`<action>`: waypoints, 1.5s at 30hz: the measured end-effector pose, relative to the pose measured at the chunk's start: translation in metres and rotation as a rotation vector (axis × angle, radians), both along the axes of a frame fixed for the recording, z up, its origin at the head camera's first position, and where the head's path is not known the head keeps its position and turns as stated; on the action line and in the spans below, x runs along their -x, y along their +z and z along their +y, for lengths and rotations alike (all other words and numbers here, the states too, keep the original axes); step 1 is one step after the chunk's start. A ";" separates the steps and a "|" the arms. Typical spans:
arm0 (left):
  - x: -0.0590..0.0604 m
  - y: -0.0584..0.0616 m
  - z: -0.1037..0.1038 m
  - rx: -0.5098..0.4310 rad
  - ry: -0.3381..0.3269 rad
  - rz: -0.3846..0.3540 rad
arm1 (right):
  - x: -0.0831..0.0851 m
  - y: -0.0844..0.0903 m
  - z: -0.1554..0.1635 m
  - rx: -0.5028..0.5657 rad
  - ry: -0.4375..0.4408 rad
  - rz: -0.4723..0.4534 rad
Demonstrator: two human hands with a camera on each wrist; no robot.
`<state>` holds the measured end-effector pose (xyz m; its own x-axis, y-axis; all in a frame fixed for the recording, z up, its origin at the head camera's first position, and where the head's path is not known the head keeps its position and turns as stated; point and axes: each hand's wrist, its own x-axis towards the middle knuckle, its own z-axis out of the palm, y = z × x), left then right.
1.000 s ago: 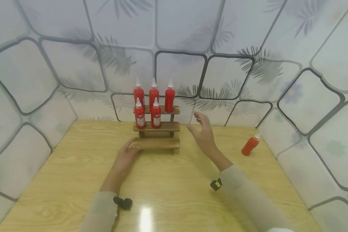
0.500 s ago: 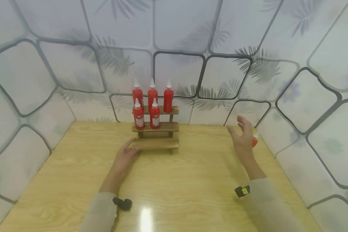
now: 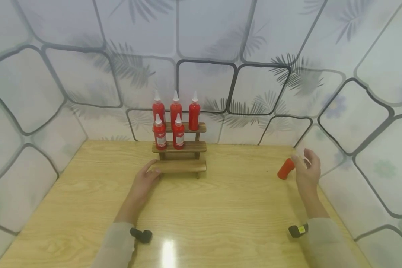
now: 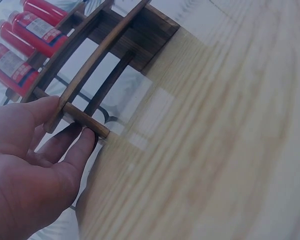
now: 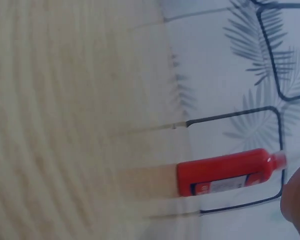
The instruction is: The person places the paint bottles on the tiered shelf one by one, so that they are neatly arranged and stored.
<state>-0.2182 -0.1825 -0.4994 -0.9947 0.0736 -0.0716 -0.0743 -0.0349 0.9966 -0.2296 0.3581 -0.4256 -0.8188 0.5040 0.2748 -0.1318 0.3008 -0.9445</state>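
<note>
My left hand (image 3: pixel 146 181) grips the left end of the lowest step of a three-tier wooden display stand (image 3: pixel 184 166); in the left wrist view the thumb lies on the step and fingers curl by its leg. Red squeeze bottles with white pointed caps stand on it: three on the top step, such as the right one (image 3: pixel 194 116), and two on the middle step, one of them this labelled bottle (image 3: pixel 179 136). Far right, my right hand (image 3: pixel 309 175) is at the cap end of another red squeeze bottle (image 3: pixel 286 169), fingers bent loosely around its hidden tip. The right wrist view shows that bottle (image 5: pixel 225 172) upright, the thumb beside its nozzle.
A pale wooden table (image 3: pixel 217 208) carries everything. Patterned walls (image 3: pixel 207 85) close it off at the back and sides, and the right-hand bottle stands near the right corner. Black wrist cameras (image 3: pixel 141 235) sit at both cuffs.
My right hand has travelled right, from beside the stand to the lone bottle's cap. The left hand stays on the stand, and the bottles have not moved.
</note>
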 end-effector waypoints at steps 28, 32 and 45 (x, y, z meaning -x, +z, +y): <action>0.000 0.003 0.002 -0.041 0.021 -0.056 | 0.019 -0.042 0.002 0.195 -0.014 -0.102; -0.005 0.013 0.004 -0.049 0.010 -0.066 | 0.019 -0.042 0.000 0.181 -0.024 -0.083; -0.004 0.009 0.005 -0.067 0.010 -0.067 | 0.018 -0.037 -0.023 0.045 0.132 -0.052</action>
<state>-0.2137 -0.1780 -0.4901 -0.9885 0.0708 -0.1335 -0.1403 -0.1023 0.9848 -0.2481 0.3347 -0.4626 -0.8912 0.4020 0.2100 -0.1180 0.2415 -0.9632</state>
